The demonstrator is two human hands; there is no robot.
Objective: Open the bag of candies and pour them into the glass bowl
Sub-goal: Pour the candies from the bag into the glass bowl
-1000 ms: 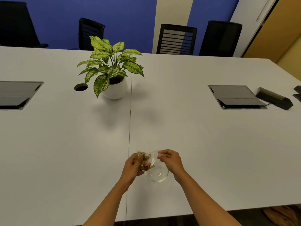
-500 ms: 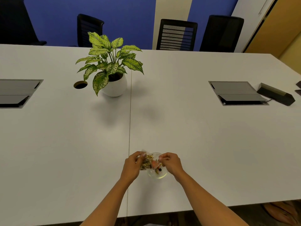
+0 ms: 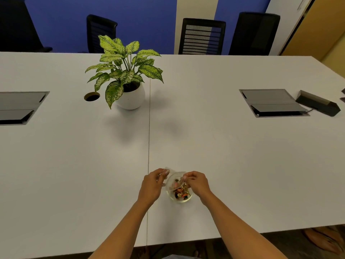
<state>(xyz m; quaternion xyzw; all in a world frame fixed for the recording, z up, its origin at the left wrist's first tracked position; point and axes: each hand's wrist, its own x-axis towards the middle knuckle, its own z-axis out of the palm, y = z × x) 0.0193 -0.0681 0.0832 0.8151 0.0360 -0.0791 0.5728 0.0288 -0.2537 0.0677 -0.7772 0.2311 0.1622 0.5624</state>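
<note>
A small glass bowl [image 3: 186,200] stands on the white table [image 3: 233,165] near its front edge. Wrapped candies [image 3: 180,193], gold, orange and dark, lie inside it. Above the bowl hangs a clear plastic bag [image 3: 172,181], tipped with its mouth down over the bowl. My left hand [image 3: 152,186] pinches the bag's left corner. My right hand [image 3: 197,183] pinches its right side, just above the candies. The bag looks nearly empty, though its clear film is hard to make out.
A potted plant [image 3: 128,90] in a white pot stands at the middle back, with a round cable hole [image 3: 91,96] beside it. Flap boxes [image 3: 272,101] are set into the table at right and left. A dark device [image 3: 318,102] lies far right. Chairs [image 3: 202,36] line the far side.
The candies have dropped from the bag into the bowl. Both hands have lifted and tipped the bag over the bowl.
</note>
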